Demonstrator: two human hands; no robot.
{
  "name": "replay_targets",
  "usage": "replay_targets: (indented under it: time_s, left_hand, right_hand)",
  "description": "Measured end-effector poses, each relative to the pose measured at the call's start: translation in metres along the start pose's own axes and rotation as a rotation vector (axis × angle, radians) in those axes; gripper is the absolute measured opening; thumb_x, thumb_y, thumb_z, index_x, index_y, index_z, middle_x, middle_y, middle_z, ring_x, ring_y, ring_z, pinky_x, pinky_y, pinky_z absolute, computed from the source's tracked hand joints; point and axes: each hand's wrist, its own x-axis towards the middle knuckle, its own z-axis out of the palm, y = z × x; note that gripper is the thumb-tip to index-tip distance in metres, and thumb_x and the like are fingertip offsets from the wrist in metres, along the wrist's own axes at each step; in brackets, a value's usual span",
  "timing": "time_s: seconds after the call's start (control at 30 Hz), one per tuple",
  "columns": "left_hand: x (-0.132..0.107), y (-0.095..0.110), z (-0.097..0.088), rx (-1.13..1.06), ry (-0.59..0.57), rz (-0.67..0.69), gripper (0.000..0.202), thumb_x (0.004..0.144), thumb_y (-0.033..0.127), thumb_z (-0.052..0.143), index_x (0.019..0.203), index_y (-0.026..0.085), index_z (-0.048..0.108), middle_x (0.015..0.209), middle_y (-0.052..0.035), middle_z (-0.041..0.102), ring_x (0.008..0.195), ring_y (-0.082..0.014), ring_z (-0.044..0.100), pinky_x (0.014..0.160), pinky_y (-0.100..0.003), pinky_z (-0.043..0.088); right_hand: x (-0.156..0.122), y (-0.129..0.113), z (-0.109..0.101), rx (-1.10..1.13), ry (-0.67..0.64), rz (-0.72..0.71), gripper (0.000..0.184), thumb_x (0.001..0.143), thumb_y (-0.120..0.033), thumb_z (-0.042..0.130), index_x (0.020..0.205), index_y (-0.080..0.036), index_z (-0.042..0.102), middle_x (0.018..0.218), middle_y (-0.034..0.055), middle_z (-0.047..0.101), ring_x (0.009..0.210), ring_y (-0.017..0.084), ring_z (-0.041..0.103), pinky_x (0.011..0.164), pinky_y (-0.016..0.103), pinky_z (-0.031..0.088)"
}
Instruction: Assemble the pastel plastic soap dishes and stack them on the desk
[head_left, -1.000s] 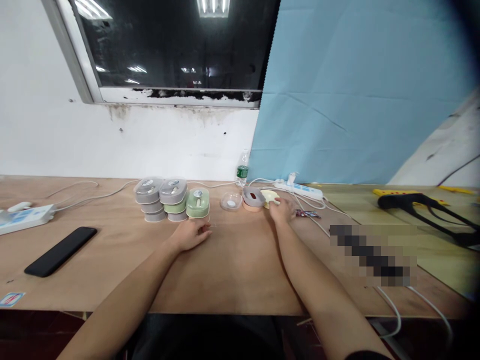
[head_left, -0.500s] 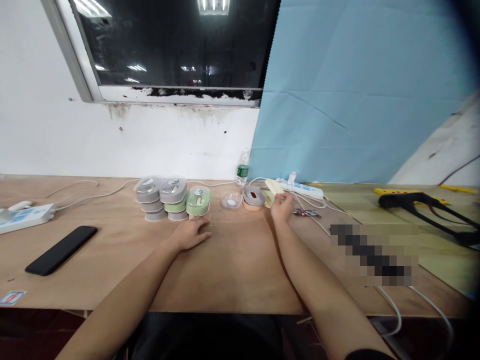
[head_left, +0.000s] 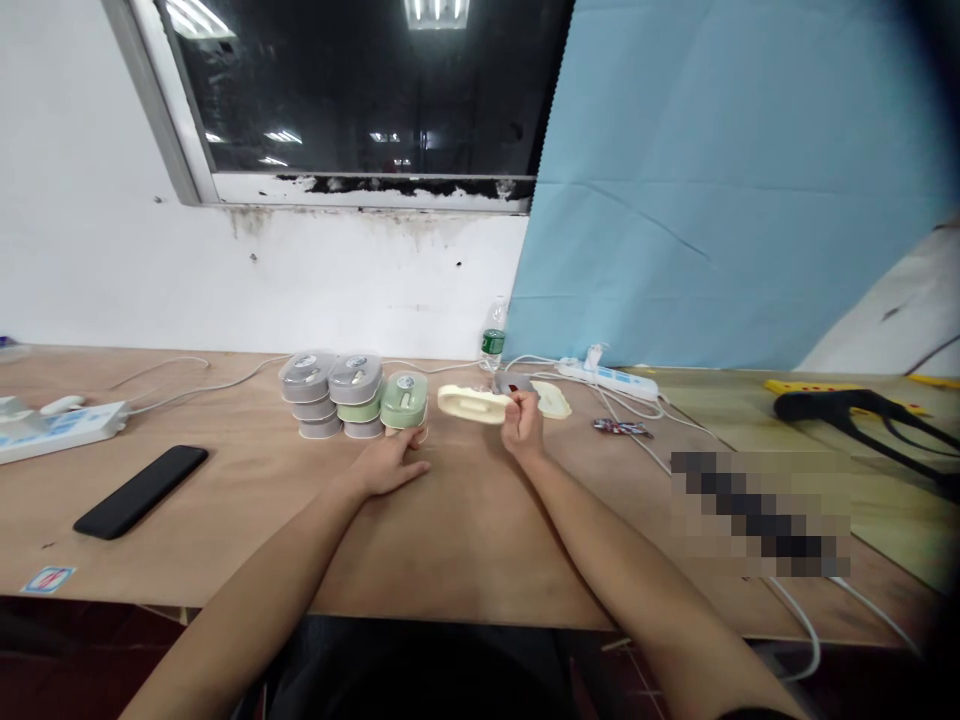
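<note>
My right hand (head_left: 523, 425) is closed on a pale yellow oval case part (head_left: 472, 403), held just above the wooden table (head_left: 465, 530). My left hand (head_left: 390, 462) rests flat on the table with fingers loosely apart, touching a small peach piece in front of a green case (head_left: 404, 401). That green case ends a row of stacked grey and green cases (head_left: 334, 395). A second pale yellow piece (head_left: 551, 398) lies behind my right hand, beside a grey tray (head_left: 511, 383) that the hand partly hides.
A black phone (head_left: 141, 490) lies at the left, a white power strip (head_left: 56, 430) beyond it. Another power strip (head_left: 619, 381) with trailing white cables sits at the back right. A water bottle (head_left: 492, 339) stands by the wall. A black frame (head_left: 862, 412) lies far right.
My right hand lifted the pale yellow case part from beside the grey tray and carried it left, towards the stacked cases. My left hand stayed put.
</note>
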Motion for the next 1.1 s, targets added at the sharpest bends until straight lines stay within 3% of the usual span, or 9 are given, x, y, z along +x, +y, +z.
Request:
replay_targets:
  time_s: [0.2,0.3,0.37,0.53,0.63,0.73,0.83,0.97,1.1]
  left_hand:
    - [0.0,-0.001,0.002,-0.095,0.013,0.027,0.084,0.077,0.057,0.061,0.144,0.02,0.025,0.11,-0.0088,0.066,0.101,-0.0269,0.061,0.083,-0.037,0.047]
    - [0.0,0.001,0.001,-0.099,0.005,0.048,0.084,0.076,0.06,0.062,0.142,0.02,0.03,0.111,-0.0088,0.066,0.104,-0.0274,0.06,0.085,-0.037,0.046]
    - [-0.001,0.003,-0.001,-0.093,-0.011,0.056,0.083,0.075,0.061,0.062,0.141,0.02,0.033,0.112,-0.0084,0.065,0.105,-0.0276,0.06,0.085,-0.037,0.046]
    - [-0.004,0.01,-0.004,-0.074,-0.041,0.098,0.09,0.073,0.067,0.061,0.145,0.023,0.029,0.126,-0.0097,0.058,0.11,-0.0282,0.057,0.09,-0.038,0.046]
    - [-0.003,0.015,-0.001,-0.02,-0.064,0.166,0.076,0.078,0.067,0.055,0.139,0.025,0.041,0.133,-0.0093,0.052,0.116,-0.028,0.053,0.096,-0.038,0.043]
    - [-0.002,0.017,0.002,0.023,-0.09,0.195,0.057,0.087,0.062,0.045,0.128,0.024,0.054,0.127,-0.0081,0.055,0.113,-0.0247,0.055,0.096,-0.036,0.043]
    - [-0.002,0.016,0.004,0.029,-0.068,0.183,0.052,0.091,0.058,0.039,0.126,0.023,0.056,0.126,-0.0079,0.055,0.113,-0.0226,0.055,0.097,-0.033,0.043]
    - [-0.002,0.019,0.007,0.085,-0.034,0.111,0.055,0.089,0.06,0.041,0.13,0.025,0.053,0.125,-0.0082,0.055,0.112,-0.0245,0.056,0.093,-0.034,0.046]
    - [0.0,0.021,0.01,0.117,-0.054,0.039,0.05,0.087,0.053,0.046,0.129,0.027,0.054,0.118,-0.0066,0.061,0.105,-0.0254,0.059,0.087,-0.035,0.048]
  right_hand:
    - [-0.003,-0.022,0.005,0.069,-0.262,0.113,0.034,0.095,-0.046,0.031,0.081,-0.022,0.049,0.069,0.0012,0.054,0.066,0.018,0.053,0.063,0.03,0.039]
    - [-0.001,-0.024,0.009,0.091,-0.427,0.172,0.035,0.093,-0.045,0.037,0.069,-0.021,0.048,0.062,-0.0004,0.052,0.062,0.017,0.051,0.058,0.028,0.035]
    - [0.0,-0.022,0.012,0.113,-0.47,0.2,0.033,0.09,-0.042,0.042,0.066,-0.021,0.05,0.061,-0.0006,0.052,0.061,0.016,0.051,0.056,0.027,0.035]
    - [0.001,-0.018,0.011,0.078,-0.341,0.138,0.021,0.084,-0.035,0.051,0.075,-0.019,0.061,0.072,0.0012,0.06,0.067,0.016,0.054,0.065,0.027,0.04]
    - [0.002,-0.015,0.01,-0.026,-0.265,0.138,0.019,0.084,-0.033,0.05,0.079,-0.02,0.063,0.075,0.0021,0.062,0.067,0.016,0.054,0.067,0.028,0.041]
    - [0.003,-0.01,0.009,-0.078,-0.219,0.156,0.019,0.084,-0.033,0.05,0.086,-0.019,0.063,0.083,0.0041,0.063,0.068,0.016,0.055,0.069,0.029,0.043]
    - [0.006,-0.001,0.008,-0.124,-0.157,0.174,0.022,0.083,-0.033,0.05,0.093,-0.019,0.063,0.094,0.0069,0.062,0.074,0.017,0.056,0.071,0.031,0.044]
    - [0.012,0.017,0.002,-0.232,-0.048,0.259,0.026,0.081,-0.037,0.051,0.096,-0.019,0.063,0.104,0.0087,0.057,0.086,0.02,0.056,0.078,0.033,0.044]
    - [0.014,0.035,-0.007,-0.32,-0.047,0.41,0.033,0.077,-0.045,0.055,0.097,-0.02,0.063,0.104,0.0078,0.053,0.081,0.019,0.055,0.075,0.033,0.043]
